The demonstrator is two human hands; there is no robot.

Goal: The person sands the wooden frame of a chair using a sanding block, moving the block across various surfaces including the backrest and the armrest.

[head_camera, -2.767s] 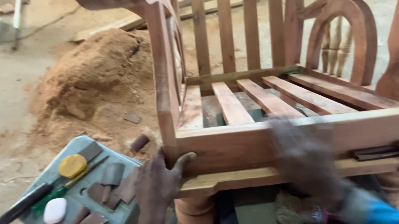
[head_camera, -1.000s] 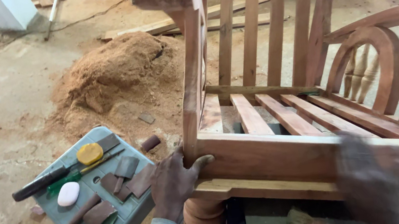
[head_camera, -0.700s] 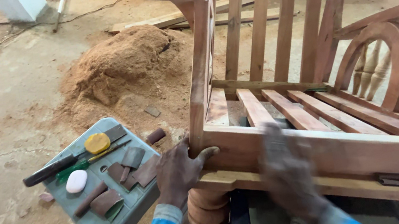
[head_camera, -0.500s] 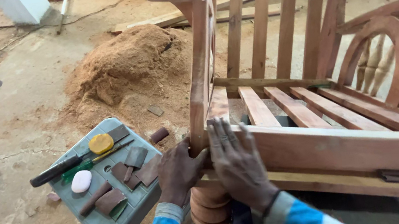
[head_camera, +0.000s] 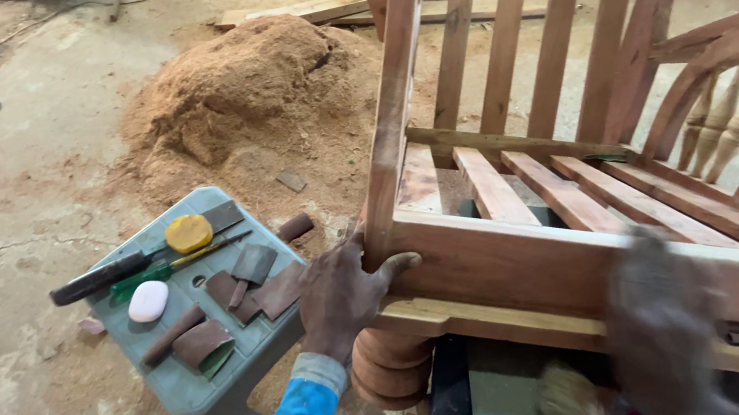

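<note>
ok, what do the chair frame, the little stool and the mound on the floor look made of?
Chair frame: bare reddish-brown wood, visible grain, matte, looks unvarnished. The left hand grips its corner; the right hand is a blur over the front rail.
Stool: grey-green, smooth moulded top, probably plastic.
Mound: loose reddish sawdust, by its colour and heaped grain.

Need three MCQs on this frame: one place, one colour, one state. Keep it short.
1. Where is the left hand?
A. on the chair frame's front corner
B. on the stool
C. on the sawdust pile

2. What colour is the round disc on the grey stool?
A. red
B. yellow
C. black

3. How does the right hand appear?
A. sharp, flat on the floor
B. blurred, at the chair's front rail
C. out of view

Answers: 1 A, its fingers wrap the corner beside the upright post. 2 B, it is yellow, by the white oval piece. 3 B, it is smeared against the rail.
</note>
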